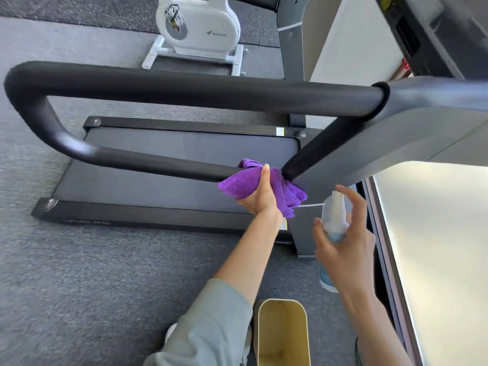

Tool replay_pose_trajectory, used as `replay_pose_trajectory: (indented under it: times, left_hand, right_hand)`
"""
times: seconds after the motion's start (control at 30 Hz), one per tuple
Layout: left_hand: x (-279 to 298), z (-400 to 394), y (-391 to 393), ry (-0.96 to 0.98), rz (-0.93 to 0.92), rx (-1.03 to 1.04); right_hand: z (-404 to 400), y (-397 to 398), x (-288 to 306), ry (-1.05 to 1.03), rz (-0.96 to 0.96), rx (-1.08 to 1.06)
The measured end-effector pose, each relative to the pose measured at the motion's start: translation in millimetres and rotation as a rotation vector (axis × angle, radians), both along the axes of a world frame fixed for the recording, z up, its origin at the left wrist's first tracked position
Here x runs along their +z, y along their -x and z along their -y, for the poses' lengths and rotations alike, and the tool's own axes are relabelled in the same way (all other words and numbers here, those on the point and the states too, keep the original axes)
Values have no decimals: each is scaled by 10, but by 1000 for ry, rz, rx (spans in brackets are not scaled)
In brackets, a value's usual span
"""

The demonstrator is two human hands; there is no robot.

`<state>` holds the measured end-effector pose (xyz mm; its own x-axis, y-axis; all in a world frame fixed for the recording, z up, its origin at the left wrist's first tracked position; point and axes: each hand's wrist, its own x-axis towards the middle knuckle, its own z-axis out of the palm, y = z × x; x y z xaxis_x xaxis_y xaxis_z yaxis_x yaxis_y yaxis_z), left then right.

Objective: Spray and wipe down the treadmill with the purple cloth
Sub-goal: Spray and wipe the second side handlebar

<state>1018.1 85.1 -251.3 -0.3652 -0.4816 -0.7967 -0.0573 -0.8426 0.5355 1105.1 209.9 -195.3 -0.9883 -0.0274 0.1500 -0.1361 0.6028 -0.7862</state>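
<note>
Partly hidden spray bottle (334, 220), blurred.

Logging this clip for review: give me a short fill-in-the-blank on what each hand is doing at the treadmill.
1. The left hand grips the ____ cloth.
2. The cloth is wrapped round the treadmill's black ____.
3. The right hand holds a ____ bottle.
4. The floor is covered in grey ____.

Missing words: purple; handrail; spray; carpet
</note>
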Motion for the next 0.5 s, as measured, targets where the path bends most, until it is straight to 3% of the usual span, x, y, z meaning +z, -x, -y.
replay_pose_trajectory:
  times: [0.23,0.5]
  left_hand:
    - [82,222,-528,27,34,-241]
    - [606,890,-1083,218,-296,39]
  right_hand:
    - [119,-32,70,64,14,65]
    - [280,-98,188,100,3,107]
